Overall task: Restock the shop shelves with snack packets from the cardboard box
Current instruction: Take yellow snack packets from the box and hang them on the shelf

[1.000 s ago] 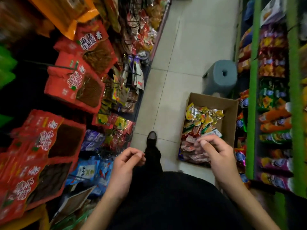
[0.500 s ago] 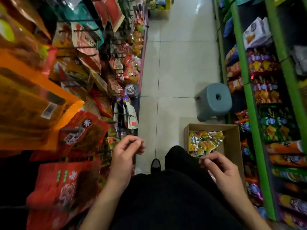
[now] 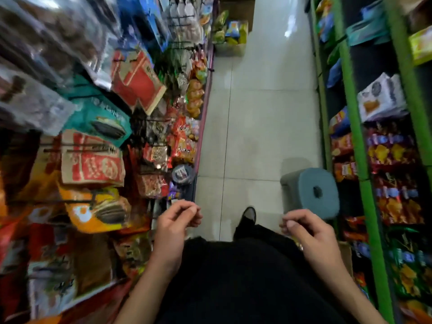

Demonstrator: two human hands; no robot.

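Both hands empty in the aisle, box almost out of sight.

The left hand [image 3: 174, 224] and right hand [image 3: 308, 232] hang well apart in front of the dark-clothed body, fingers loosely curled with thumb near forefinger, gripping no packet as far as the blur allows. Only a brown corner of the cardboard box [image 3: 346, 252] shows, just beside and below the right wrist; its contents, long axis and facing cannot be told. The hanging racks [image 3: 98, 160] beyond the left hand and the green shelves [image 3: 364, 183] beyond the right look well filled. A grey stool [image 3: 313, 192] stands just ahead of the right hand. I judge this a pause between packets, with how much stock is left unknown.
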